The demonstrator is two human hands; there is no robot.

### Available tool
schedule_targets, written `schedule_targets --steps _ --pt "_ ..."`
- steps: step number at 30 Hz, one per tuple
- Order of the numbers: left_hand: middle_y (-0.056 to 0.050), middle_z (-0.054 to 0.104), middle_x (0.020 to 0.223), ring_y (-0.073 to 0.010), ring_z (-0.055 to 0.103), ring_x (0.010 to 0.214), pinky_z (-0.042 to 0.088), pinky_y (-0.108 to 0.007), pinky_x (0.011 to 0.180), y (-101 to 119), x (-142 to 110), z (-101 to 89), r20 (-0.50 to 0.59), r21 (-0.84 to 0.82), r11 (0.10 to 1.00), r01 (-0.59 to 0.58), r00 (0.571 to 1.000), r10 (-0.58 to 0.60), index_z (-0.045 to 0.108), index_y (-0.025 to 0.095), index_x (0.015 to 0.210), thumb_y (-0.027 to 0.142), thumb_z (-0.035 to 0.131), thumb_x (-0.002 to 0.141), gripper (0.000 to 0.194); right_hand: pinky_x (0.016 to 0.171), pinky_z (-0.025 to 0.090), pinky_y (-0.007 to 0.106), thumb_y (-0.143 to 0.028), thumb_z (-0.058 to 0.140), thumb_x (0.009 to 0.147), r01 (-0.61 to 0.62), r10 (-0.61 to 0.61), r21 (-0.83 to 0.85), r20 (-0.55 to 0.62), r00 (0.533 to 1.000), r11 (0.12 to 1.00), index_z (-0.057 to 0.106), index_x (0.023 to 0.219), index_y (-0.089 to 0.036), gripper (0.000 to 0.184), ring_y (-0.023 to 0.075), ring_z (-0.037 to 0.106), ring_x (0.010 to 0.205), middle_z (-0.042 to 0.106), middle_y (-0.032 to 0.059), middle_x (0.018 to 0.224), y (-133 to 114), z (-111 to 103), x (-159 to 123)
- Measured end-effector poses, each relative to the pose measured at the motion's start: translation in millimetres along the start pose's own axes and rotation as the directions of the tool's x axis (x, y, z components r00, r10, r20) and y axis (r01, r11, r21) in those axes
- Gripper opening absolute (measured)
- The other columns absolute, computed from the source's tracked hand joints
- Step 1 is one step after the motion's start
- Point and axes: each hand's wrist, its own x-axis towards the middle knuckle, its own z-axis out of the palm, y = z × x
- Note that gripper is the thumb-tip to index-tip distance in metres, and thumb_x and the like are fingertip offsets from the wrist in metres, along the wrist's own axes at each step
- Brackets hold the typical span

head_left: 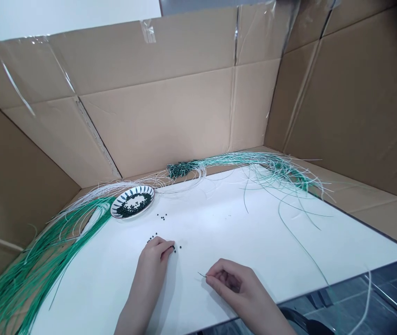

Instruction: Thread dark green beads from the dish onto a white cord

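Dark green beads lie loose on the white bench, just beside the left hand's fingertips; a careless nudge could scatter them. Right hand's grip is closed, thumb and forefinger pinching a thin strand, which might slip or bend under uneven pressure. Left grip is nearly together; whether it holds a bead, I cannot tell
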Motion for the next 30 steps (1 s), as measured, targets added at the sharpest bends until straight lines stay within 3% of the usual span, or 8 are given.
schedule_targets --steps 6,13,20,23,26,30 --pt "-0.01 0.075 0.084 -0.0292 0.07 0.084 0.052 -0.042 0.078 -0.1 1.6 1.1 0.012 -0.039 0.999 0.004 1.0 -0.004 0.08 0.018 0.082 0.02 0.054 0.088 0.026 0.064 0.04 0.027 -0.036 0.064 0.087 0.002 -0.002 -0.004 0.012 1.0 1.0 0.068 0.079 -0.017 0.021 0.0181 0.054 0.069 0.06 0.0011 0.071 4.7 -0.2 0.0" --pt "-0.009 0.074 0.082 -0.0267 0.069 0.081 0.05 -0.042 0.077 2.2 3.0 2.4 0.028 -0.139 0.99 0.023 0.999 -0.019 0.081 0.018 0.085 0.022 0.057 0.085 0.024 0.065 0.04 0.027 -0.036 0.064 0.088 0.006 -0.006 0.003 0.015 1.0 1.0 0.069 0.079 -0.016 0.022 0.0182 0.054 0.07 0.06 0.0013 0.071 5.7 0.2 3.2" --pt "-0.009 0.073 0.08 -0.0308 0.064 0.082 0.044 -0.043 0.081 10.3 -2.2 -1.2 -0.013 -0.367 0.922 0.12 0.991 -0.134 0.078 0.023 0.071 0.028 0.066 0.079 0.016 0.065 0.04 0.028 -0.037 0.063 0.088 0.008 -0.009 0.022 0.018 1.0 1.0 0.067 0.08 -0.016 0.023 0.0181 0.054 0.069 0.058 0.0013 0.072 5.3 0.0 1.2" --pt "-0.007 0.075 0.083 -0.0279 0.065 0.081 0.046 -0.039 0.078 19.1 -15.8 -6.5 0.031 -0.561 0.796 0.227 0.967 -0.254 0.08 0.023 0.076 0.038 0.075 0.077 0.016 0.063 0.038 0.028 -0.037 0.061 0.088 0.022 -0.022 0.034 0.017 1.0 0.999 0.065 0.079 -0.016 0.024 0.0168 0.049 0.067 0.053 -0.0005 0.069 -3.4 1.6 3.5" --pt "-0.003 0.073 0.072 -0.0204 0.063 0.074 0.049 -0.03 0.072 29.6 -34.8 -12.6 0.121 -0.748 0.575 0.332 0.92 -0.373 0.082 0.023 0.08 0.05 0.084 0.071 0.029 0.066 0.038 0.028 -0.036 0.061 0.087 0.065 -0.066 0.043 0.025 0.997 0.997 0.065 0.079 -0.017 0.021 0.0166 0.048 0.069 0.052 -0.0011 0.07 -19.4 6.4 7.0" --pt "0.001 0.068 0.062 -0.014 0.06 0.066 0.049 -0.022 0.068 40.6 -54.8 -20.0 0.219 -0.882 0.29 0.373 0.866 -0.449 0.083 0.024 0.072 0.057 0.093 0.054 0.039 0.067 0.039 0.028 -0.033 0.061 0.089 0.131 -0.135 0.056 0.066 0.989 0.99 0.071 0.083 -0.018 0.019 0.0168 0.049 0.07 0.056 -0.0002 0.074 -43.0 18.2 7.2"
